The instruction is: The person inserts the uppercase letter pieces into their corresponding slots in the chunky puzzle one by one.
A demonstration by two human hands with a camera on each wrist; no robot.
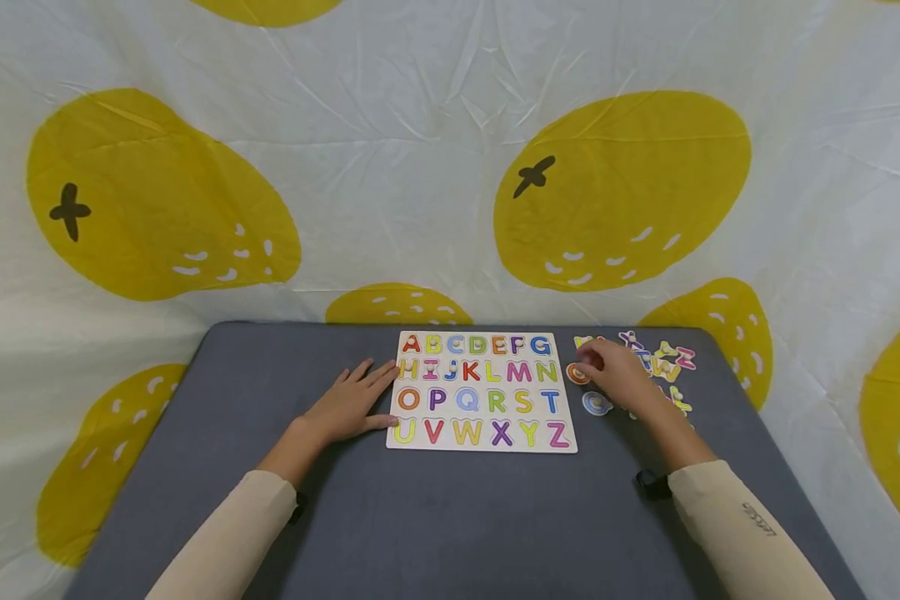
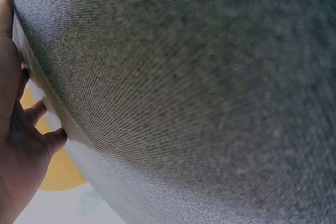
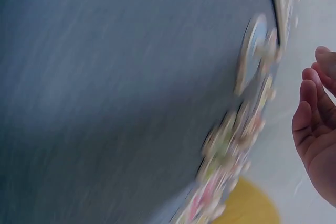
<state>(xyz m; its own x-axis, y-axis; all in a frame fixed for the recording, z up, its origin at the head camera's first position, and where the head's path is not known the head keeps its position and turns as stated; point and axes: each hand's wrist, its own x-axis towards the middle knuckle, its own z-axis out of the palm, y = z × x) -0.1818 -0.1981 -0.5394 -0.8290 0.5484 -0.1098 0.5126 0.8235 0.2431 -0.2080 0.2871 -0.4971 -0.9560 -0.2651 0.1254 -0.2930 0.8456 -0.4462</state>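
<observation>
A pale alphabet puzzle board [image 1: 453, 357] with rows of coloured letters from A to Z lies on the table. My left hand [image 1: 351, 402] rests at its left edge with spread fingers, the thumb near the U. In the left wrist view the left hand [image 2: 23, 150] shows at the far left. My right hand [image 1: 618, 375] hovers just right of the board, over loose letter pieces, with fingers loosely bent. Close by its fingertips is an orange round letter piece [image 1: 576, 375]. A blue round letter piece [image 1: 597, 404] lies below. The right wrist view shows nothing between the fingers [image 3: 308, 95].
More loose letter pieces [image 1: 666, 367] lie scattered and partly overlapping at the table's right, some hidden by my right forearm. The table [image 1: 450, 517] has a dark grey cloth. Behind its far edge hangs a white curtain [image 1: 397, 200] with yellow fruit shapes.
</observation>
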